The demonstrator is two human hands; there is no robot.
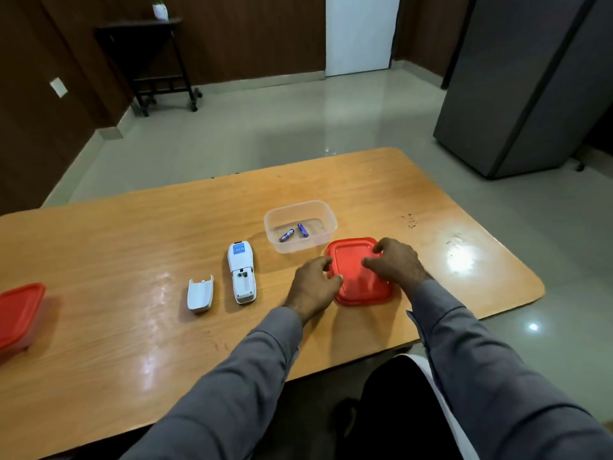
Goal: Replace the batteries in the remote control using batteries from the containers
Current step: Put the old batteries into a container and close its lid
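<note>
A clear plastic container (274, 218) stands open on the wooden table (116, 254), with two blue batteries (286, 235) lying inside. Its red lid (356, 280) lies flat on the table just in front and to the right of it. My left hand (311, 287) grips the lid's left edge. My right hand (396, 260) rests on the lid's far right part, fingers curled over the rim. The white remote (241, 272) lies face down left of my hands with its battery compartment uncovered. The remote's white battery cover (200, 293) lies beside it on the left.
A second container with a red lid (18, 313) sits shut at the table's far left edge. The near table edge runs under my forearms. Beyond the table are a grey cabinet (530, 94) at the right and a black stand (156, 61) by the wall.
</note>
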